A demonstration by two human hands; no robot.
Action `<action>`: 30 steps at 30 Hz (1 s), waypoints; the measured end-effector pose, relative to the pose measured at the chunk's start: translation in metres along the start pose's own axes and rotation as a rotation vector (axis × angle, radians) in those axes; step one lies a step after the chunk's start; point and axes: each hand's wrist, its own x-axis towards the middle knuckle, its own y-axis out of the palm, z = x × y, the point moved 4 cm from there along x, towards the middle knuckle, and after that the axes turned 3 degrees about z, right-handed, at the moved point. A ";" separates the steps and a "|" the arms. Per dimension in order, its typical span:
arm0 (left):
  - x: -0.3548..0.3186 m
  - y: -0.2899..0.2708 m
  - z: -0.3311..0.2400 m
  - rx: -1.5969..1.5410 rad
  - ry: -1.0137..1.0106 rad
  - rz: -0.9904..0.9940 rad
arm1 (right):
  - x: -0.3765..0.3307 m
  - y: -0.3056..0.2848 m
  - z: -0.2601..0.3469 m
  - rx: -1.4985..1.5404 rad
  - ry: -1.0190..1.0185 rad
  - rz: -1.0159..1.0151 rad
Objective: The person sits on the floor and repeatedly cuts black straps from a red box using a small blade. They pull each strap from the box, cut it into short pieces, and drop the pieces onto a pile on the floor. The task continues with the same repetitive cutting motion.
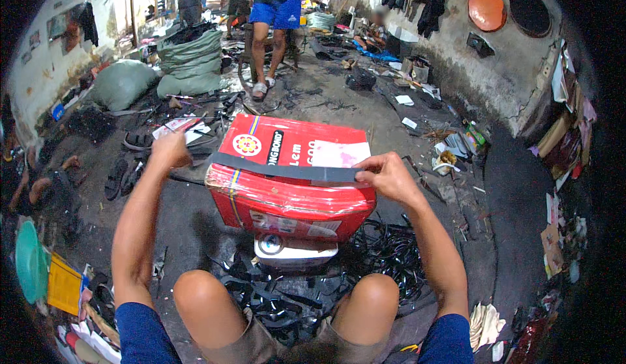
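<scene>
In front of my knees a big red cardboard box (293, 197) rests on a smaller white container (297, 254). A flat dark grey strip (280, 168) runs across the top of the box near its front edge. The strip's right end is pinched between the thumb and fingers of my right hand (386, 176). My left hand (171, 150) is raised just left of the box, apart from the strip, its fingers closed; whatever is in it cannot be made out. A pale printed sheet (339, 154) lies on the box top, behind the strip.
Black strip scraps (280, 299) and a tangle of thin black strips (391, 253) cover the floor around the container. Dark sandals (116, 178) lie at left, near a green basin (31, 263). Bulging green sacks (189, 64) stand farther back. A person in blue shorts (276, 13) stands ahead.
</scene>
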 end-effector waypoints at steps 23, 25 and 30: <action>-0.054 -0.029 -0.312 -1.166 0.728 -0.195 | -0.028 0.006 0.036 -0.751 -0.376 -0.212; -0.054 -0.027 -0.314 -1.164 0.758 -0.206 | -0.028 0.002 0.039 -0.812 -0.388 -0.137; -0.048 -0.026 -0.308 -1.334 0.645 0.061 | -0.025 -0.008 0.040 -0.762 -0.416 -0.025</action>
